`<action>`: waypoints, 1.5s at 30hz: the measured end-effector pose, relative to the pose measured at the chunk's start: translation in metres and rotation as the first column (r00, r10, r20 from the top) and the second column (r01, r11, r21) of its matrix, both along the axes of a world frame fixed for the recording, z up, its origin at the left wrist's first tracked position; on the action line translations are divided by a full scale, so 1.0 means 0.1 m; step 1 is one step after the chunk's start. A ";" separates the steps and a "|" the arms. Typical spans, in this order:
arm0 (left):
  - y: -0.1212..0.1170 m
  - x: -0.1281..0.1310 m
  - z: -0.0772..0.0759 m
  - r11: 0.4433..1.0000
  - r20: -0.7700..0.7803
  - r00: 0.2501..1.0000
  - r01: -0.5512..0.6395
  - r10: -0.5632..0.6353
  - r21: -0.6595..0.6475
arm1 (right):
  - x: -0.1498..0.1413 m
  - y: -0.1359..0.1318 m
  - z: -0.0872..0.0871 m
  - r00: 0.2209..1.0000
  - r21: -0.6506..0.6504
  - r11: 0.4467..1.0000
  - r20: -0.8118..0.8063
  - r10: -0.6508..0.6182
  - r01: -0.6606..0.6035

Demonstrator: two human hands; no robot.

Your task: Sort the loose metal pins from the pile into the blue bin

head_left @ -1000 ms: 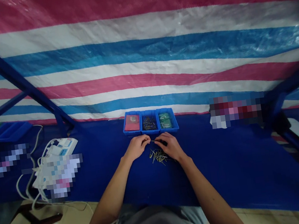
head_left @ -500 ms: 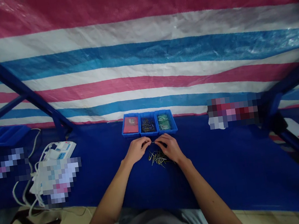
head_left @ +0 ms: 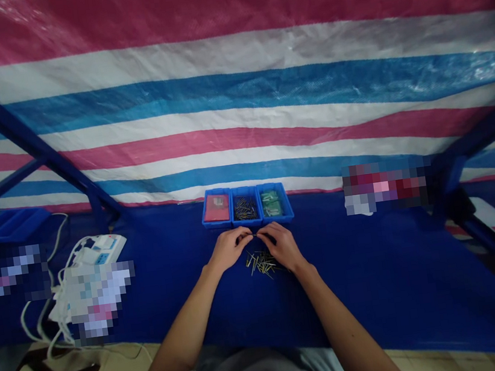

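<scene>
Near the center of the frame, a slim piece (head_left: 254, 235) spans my nearly closed fingertips, left hand (head_left: 227, 250) and right hand (head_left: 284, 246) each pinching one end. Something this narrow wants light, level pressure, I'd judge, lest it roll. Just below lies a loose pile of thin, brassy, straight pieces (head_left: 261, 263); above, blue bins (head_left: 278, 220) with smooth walls stand side by side, before crinkled, glossy striped sheeting (head_left: 238, 113).

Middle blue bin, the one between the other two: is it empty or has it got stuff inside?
Not empty: the middle blue bin has a jumbled heap of thin, dark pieces inside.
</scene>
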State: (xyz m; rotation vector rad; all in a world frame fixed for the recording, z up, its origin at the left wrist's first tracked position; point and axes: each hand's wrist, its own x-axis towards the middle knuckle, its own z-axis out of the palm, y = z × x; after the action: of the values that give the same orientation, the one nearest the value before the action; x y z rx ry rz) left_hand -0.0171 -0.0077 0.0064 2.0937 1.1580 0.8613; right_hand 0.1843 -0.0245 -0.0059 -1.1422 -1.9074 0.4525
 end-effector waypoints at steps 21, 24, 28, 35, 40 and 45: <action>0.00 -0.03 0.07 0.997 -0.039 0.998 0.057 -0.059 -0.053 | -0.01 -0.01 -0.01 1.000 -0.027 0.999 -0.004 0.017 -0.017; 0.00 -0.03 0.06 0.998 -0.042 0.998 0.050 -0.052 -0.048 | -0.01 -0.02 -0.01 1.000 -0.031 0.999 -0.008 0.018 -0.018; 0.00 -0.03 0.05 0.998 -0.043 0.998 0.048 -0.049 -0.035 | -0.02 -0.03 0.00 1.000 -0.028 1.000 -0.006 0.013 -0.013; 0.00 -0.03 0.04 0.999 -0.030 0.998 0.049 -0.049 -0.023 | -0.04 -0.03 0.00 1.000 -0.021 1.000 -0.004 0.008 -0.008; 0.00 -0.02 0.04 0.998 -0.015 0.998 0.058 -0.058 -0.030 | -0.05 -0.03 -0.01 1.000 -0.012 1.000 0.014 0.000 0.000; 0.00 -0.02 0.05 0.998 -0.017 0.999 0.048 -0.048 -0.033 | -0.05 -0.03 0.00 1.000 -0.014 1.000 0.027 0.006 -0.005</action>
State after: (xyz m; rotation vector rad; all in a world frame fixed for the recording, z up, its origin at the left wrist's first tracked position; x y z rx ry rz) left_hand -0.0192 -0.0076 0.0109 2.0978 1.1187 0.7980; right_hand 0.1795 -0.0278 -0.0056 -1.1573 -1.9339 0.4558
